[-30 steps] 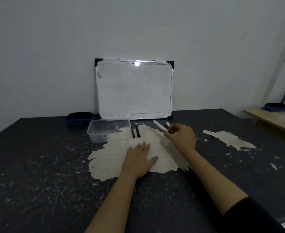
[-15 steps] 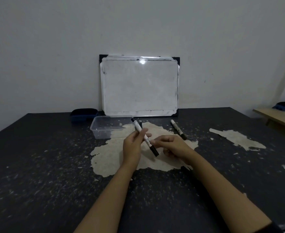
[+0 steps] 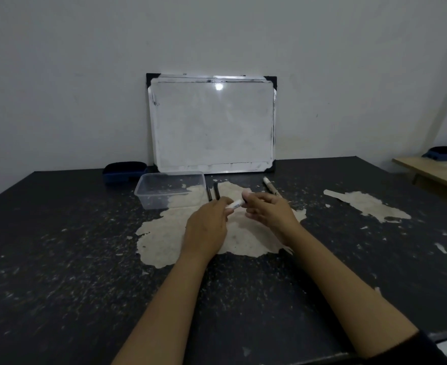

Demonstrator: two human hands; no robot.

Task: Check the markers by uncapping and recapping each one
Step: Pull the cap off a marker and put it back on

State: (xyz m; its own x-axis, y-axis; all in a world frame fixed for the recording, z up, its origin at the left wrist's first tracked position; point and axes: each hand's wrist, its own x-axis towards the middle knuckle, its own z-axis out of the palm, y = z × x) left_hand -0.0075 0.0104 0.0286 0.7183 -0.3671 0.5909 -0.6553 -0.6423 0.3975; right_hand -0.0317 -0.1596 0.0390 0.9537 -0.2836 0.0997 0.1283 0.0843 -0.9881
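Both hands meet over the worn pale patch of the black table (image 3: 59, 246). A white marker (image 3: 236, 205) lies level between them: my left hand (image 3: 208, 224) grips its white barrel, and my right hand (image 3: 271, 212) pinches its far end, where a dark cap shows under the fingertips. Whether the cap is on or off I cannot tell. Two dark markers (image 3: 213, 192) lie side by side just beyond my left hand, next to the container. Another white marker with a dark cap (image 3: 269, 186) lies behind my right hand.
A clear plastic container (image 3: 168, 189) stands left of the markers. A whiteboard (image 3: 213, 123) leans on the wall behind. A dark blue eraser (image 3: 123, 169) sits at its left. A wooden surface (image 3: 438, 172) with another dark eraser (image 3: 446, 153) is at far right.
One second ago my left hand lay flat while my right reached among the markers. Since then both hands took hold of one marker, which turned from slanted to level between them.
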